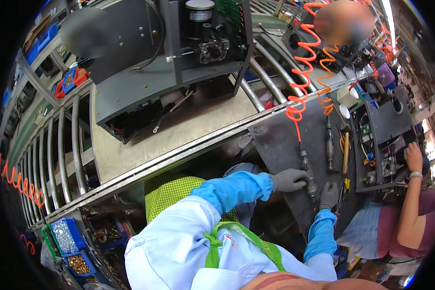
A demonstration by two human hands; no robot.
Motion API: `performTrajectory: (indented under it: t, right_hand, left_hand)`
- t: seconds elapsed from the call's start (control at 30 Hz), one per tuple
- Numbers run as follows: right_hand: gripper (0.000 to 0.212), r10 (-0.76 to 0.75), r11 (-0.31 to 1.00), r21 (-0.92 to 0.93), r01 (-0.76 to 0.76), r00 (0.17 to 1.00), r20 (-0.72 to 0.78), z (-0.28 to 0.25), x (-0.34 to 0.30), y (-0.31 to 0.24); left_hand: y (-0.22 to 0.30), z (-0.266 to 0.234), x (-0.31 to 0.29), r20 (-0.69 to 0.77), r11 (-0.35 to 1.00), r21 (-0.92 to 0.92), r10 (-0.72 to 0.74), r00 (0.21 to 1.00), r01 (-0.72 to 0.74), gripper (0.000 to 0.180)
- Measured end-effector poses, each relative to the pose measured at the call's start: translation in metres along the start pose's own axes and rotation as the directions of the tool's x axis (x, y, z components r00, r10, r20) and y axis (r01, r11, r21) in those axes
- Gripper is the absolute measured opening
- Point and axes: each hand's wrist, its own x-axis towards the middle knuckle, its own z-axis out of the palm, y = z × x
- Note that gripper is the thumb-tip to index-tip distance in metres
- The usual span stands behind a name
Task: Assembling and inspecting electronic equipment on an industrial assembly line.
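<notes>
My left hand (290, 181), in a grey glove, has its fingers curled against the side of an air screwdriver (311, 185) hanging from a red coiled hose (298, 72). To its right, my right hand (329, 195), also gloved in grey, has its fingers bent together over the dark bench (280, 145); what they hold, if anything, is hidden. Beyond it a second air screwdriver (329, 150) on an orange hose (326, 72) lies beside a hammer (345, 154) with a wooden handle. A small yellow-handled tool (347, 183) rests just right of my right hand.
A large dark metal machine housing (140, 92) stands on a board (116, 159) over the roller conveyor (63, 154). Blue bins of screws (65, 237) are at lower left. On the right, a co-worker's arm (411, 203) reaches to another open housing (389, 125).
</notes>
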Motion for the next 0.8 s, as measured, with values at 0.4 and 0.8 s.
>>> performTrajectory:
  t: [0.4,0.8]
  right_hand:
    - [0.028,0.012,0.999,0.05,-0.012,1.0,-0.001,-0.01,-0.001,0.004]
    - [0.028,-0.028,0.992,0.125,0.031,0.999,-0.027,0.002,0.001,0.012]
  left_hand:
    - [0.063,-0.221,-0.209,-0.807,0.857,-0.513,-0.499,0.316,0.044,0.051]
    - [0.082,-0.286,-0.242,-0.953,0.945,-0.291,-0.3,0.042,0.148,0.028]
